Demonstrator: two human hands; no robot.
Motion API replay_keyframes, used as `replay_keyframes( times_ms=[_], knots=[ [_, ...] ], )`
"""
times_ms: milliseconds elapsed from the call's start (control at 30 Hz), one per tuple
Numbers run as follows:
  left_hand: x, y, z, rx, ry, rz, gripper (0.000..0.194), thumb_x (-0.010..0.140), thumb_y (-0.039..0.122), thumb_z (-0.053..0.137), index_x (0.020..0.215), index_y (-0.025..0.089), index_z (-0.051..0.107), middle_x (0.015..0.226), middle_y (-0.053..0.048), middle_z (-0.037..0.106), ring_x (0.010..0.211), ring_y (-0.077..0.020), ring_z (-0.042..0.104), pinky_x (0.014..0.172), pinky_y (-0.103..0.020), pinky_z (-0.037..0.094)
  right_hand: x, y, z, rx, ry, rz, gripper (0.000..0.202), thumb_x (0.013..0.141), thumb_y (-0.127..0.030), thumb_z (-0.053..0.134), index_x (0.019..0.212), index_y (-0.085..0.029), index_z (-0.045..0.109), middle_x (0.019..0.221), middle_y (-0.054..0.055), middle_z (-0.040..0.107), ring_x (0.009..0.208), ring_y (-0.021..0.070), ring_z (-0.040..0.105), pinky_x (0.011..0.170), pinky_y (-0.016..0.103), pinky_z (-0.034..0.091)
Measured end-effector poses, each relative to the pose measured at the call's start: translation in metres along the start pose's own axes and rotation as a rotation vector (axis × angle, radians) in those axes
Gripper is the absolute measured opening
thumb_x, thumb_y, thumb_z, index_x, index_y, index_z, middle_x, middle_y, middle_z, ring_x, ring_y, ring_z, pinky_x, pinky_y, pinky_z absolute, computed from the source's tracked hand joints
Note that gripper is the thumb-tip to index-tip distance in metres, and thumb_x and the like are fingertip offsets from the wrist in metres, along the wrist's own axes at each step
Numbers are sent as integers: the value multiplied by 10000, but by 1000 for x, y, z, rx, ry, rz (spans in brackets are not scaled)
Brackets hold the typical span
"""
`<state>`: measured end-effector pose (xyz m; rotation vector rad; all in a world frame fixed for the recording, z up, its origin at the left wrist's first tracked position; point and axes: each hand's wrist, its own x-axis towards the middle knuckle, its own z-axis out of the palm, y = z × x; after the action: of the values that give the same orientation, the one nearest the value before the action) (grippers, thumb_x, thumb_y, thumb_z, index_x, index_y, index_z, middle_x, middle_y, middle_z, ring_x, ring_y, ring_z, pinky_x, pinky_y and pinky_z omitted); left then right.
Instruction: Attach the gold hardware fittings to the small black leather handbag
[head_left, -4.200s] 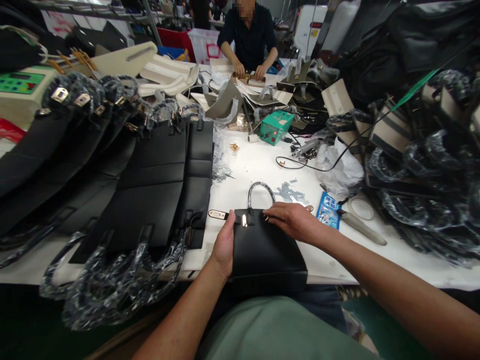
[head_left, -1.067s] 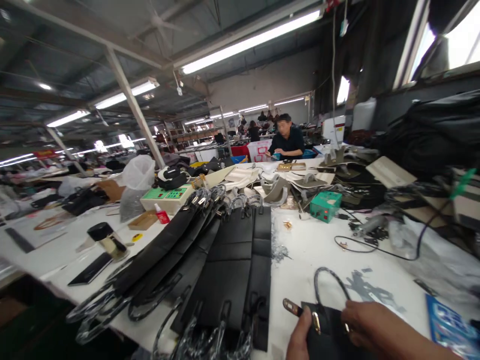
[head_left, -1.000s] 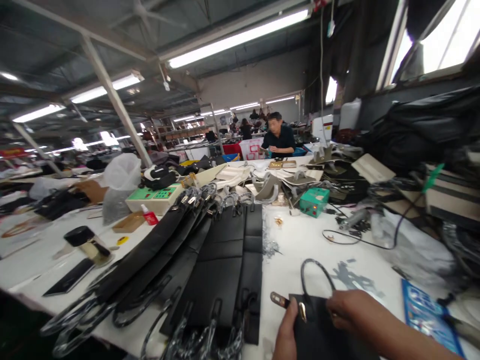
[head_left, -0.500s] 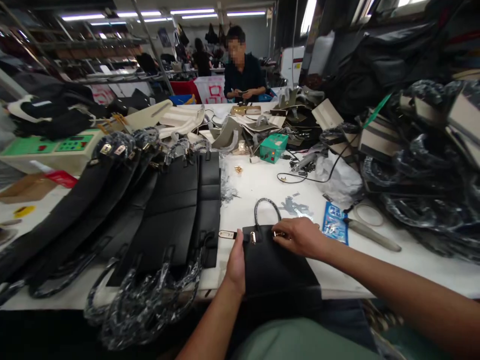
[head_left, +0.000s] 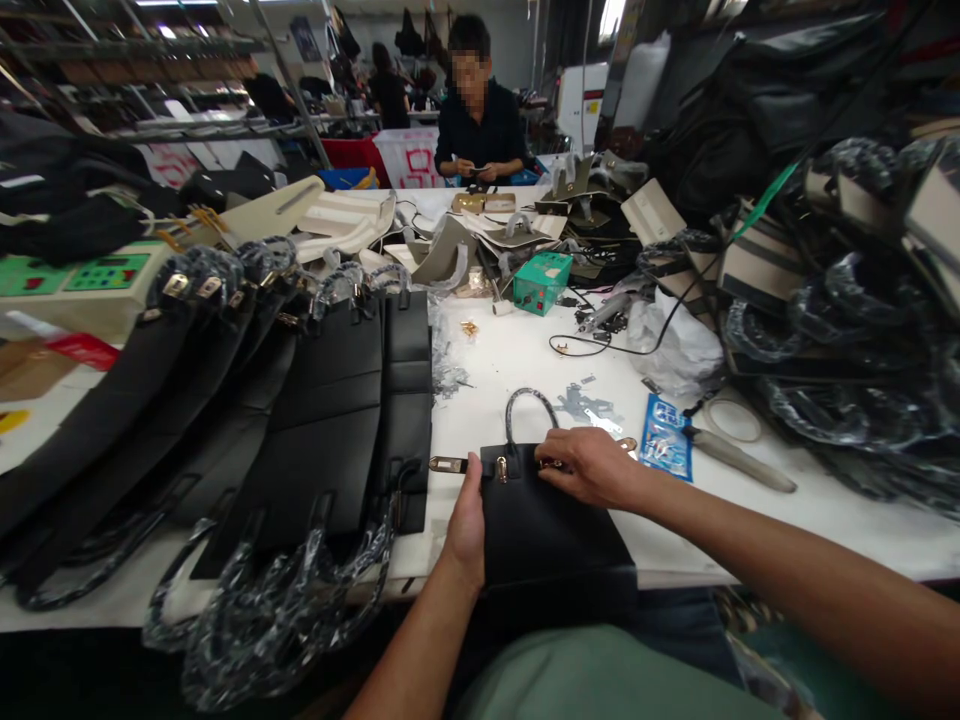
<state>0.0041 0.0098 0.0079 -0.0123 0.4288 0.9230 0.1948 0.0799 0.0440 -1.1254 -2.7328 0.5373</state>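
Observation:
A black handbag point(head_left: 555, 530) lies at the table's front edge, its plastic-wrapped handle point(head_left: 531, 394) arching away from me. My left hand point(head_left: 466, 520) grips the bag's left side, thumb up, the other fingers hidden. Beside that thumb a strap with a gold metal plate point(head_left: 448, 464) sticks out to the left. A gold clasp point(head_left: 502, 468) sits near the bag's top edge. My right hand point(head_left: 592, 466) is closed with bent fingers at the gold fitting on the top right; a second gold strap end point(head_left: 627, 445) shows behind it.
Black bag panels point(head_left: 322, 430) with wrapped handles cover the left. A green box point(head_left: 541, 283), metal plates point(head_left: 589, 405), a blue packet point(head_left: 666, 438) and a tool point(head_left: 742, 460) lie beyond and right. Wrapped pieces point(head_left: 832, 330) crowd the far right; a person point(head_left: 480, 130) sits opposite.
The view has shifted slightly. The gold strap end behind my right hand now shows. Both hands remain at the bag, the right one still at the top fitting.

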Motion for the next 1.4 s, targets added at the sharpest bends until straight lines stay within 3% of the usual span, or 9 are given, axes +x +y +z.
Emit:
replay_keyframes(
  times_ms=[267, 600, 733, 900, 1167, 1300, 1400],
  knots=[
    [0, -3, -10, 50, 76, 1, 724, 891, 622, 487, 1362, 74, 537, 1192, -200, 699, 1175, -342, 625, 1111, -512, 372, 2, 6, 13, 240, 62, 117, 84, 845, -249, 700, 928, -250, 714, 870, -20, 680, 803, 149, 626, 728, 242, 430],
    [-2, -3, -8, 74, 131, -14, 744, 858, 642, 526, 1346, 82, 557, 1172, -202, 707, 1155, -358, 635, 1095, -527, 388, -3, -5, 18, 262, 165, 247, 47, 815, -250, 741, 856, -251, 719, 854, -24, 714, 806, 165, 644, 729, 257, 440],
    [-3, -3, -6, 51, 181, -21, 717, 857, 619, 548, 1337, 86, 567, 1163, -200, 711, 1159, -360, 632, 1102, -530, 380, -2, -7, 14, 232, 125, 189, 42, 831, -234, 725, 871, -240, 713, 860, -13, 699, 822, 165, 640, 742, 252, 430],
    [-5, -5, -4, 50, 89, -24, 735, 873, 633, 497, 1330, 62, 568, 1172, -220, 702, 1189, -374, 610, 1110, -557, 360, -2, -13, 9, 145, 29, 117, 69, 880, -238, 632, 858, -237, 698, 868, 0, 674, 809, 165, 640, 712, 247, 411],
    [1, 15, -6, 173, 77, 62, 716, 839, 627, 508, 1406, 190, 525, 1249, -166, 679, 1217, -427, 570, 1070, -578, 416, 0, -20, 5, 108, 24, 163, 95, 839, -216, 580, 794, -239, 660, 904, -6, 664, 845, 176, 646, 669, 259, 377],
    [1, 16, -8, 157, 111, 77, 709, 865, 559, 507, 1466, 189, 436, 1275, -163, 664, 1217, -422, 570, 1081, -595, 392, -2, -18, -5, 145, -10, 171, 140, 788, -189, 594, 869, -270, 674, 964, -14, 673, 886, 186, 647, 648, 264, 355],
    [3, 16, -14, 154, 119, 86, 700, 847, 552, 553, 1435, 178, 484, 1271, -170, 665, 1225, -420, 565, 1094, -584, 379, 0, -13, -4, 87, 27, 223, 95, 769, -249, 646, 852, -268, 689, 929, -5, 686, 896, 212, 636, 714, 294, 367]
  ],
)
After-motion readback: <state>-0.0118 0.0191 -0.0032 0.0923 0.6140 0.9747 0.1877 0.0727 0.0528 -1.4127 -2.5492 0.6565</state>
